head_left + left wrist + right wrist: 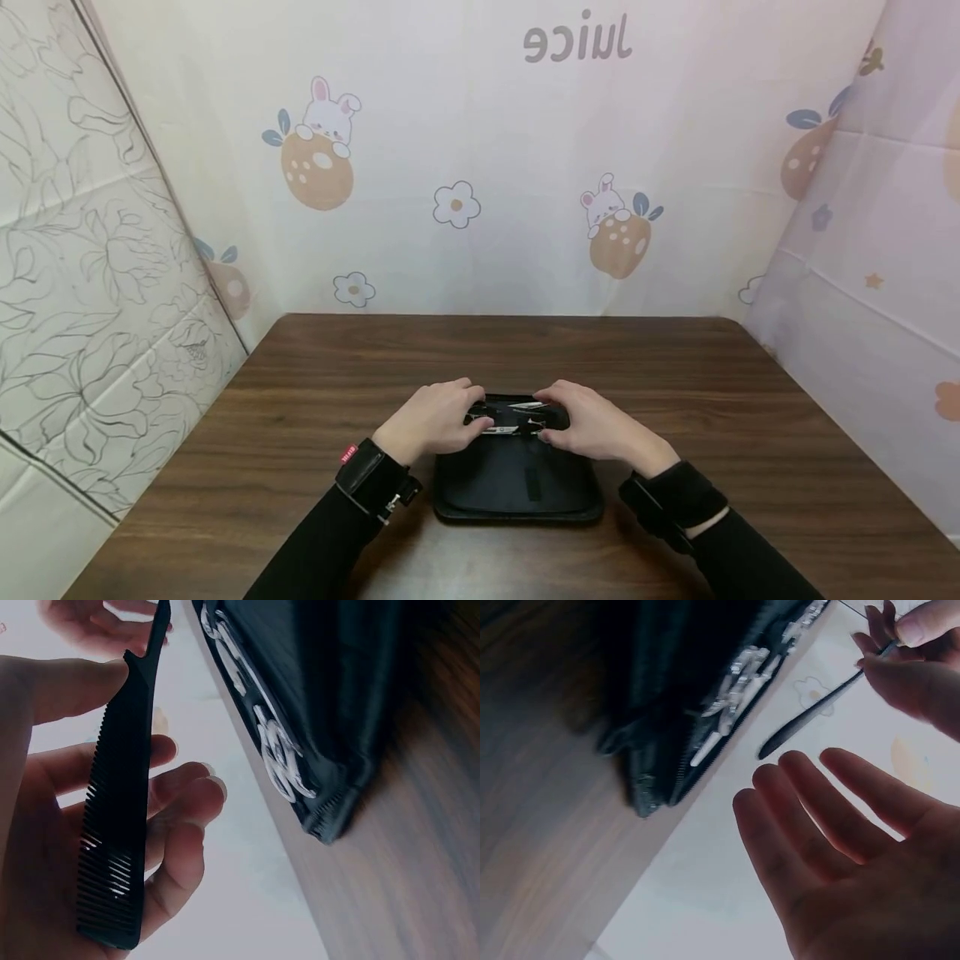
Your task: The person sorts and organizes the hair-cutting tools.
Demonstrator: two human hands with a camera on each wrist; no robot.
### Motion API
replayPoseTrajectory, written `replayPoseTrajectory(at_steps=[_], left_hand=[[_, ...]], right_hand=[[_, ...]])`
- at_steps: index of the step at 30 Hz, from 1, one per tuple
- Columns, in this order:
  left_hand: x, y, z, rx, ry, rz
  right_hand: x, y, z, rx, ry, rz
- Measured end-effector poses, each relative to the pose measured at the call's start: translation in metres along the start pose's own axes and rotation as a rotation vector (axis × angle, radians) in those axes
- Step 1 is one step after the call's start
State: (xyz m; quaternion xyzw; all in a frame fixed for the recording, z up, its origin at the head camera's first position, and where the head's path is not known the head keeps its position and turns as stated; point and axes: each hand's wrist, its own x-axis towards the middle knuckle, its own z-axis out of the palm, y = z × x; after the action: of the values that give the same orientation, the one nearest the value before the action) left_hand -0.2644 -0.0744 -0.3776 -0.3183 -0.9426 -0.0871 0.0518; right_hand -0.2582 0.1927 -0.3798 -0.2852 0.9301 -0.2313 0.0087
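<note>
In the left wrist view my left hand [176,847] grips a black comb [120,817]. Its thumb presses where the toothed part meets the slim tail, and its fingers lie behind the teeth. My right hand [840,847] has its fingers straight and spread apart near the comb's tail [802,729], with its thumb overlapping that tail in the right wrist view. Both hands [438,417] are over a black zippered pouch [517,483] in the head view. Silver tools [277,754], some with ring-shaped ends, show in the pouch's open mouth.
The pouch lies on a dark wood table [300,467]. Behind the table hangs a pale curtain [480,125] printed with rabbits and fruit, with more patterned cloth [97,275] along the left side. A black band with a small device [371,479] circles each wrist.
</note>
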Motion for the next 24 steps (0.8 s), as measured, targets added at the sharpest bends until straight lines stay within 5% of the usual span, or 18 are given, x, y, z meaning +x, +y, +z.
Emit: replayPoseTrajectory(at_steps=[15,24], left_hand=[[-0.017,-0.016,-0.001,-0.162,-0.034,-0.025],[-0.025,-0.013,0.002,-0.224,-0.057,0.028]], right_hand=[[-0.003,0.017,0.014,-0.012,-0.064,0.031],[-0.005,0.018,0.015,-0.035,-0.096,0.062]])
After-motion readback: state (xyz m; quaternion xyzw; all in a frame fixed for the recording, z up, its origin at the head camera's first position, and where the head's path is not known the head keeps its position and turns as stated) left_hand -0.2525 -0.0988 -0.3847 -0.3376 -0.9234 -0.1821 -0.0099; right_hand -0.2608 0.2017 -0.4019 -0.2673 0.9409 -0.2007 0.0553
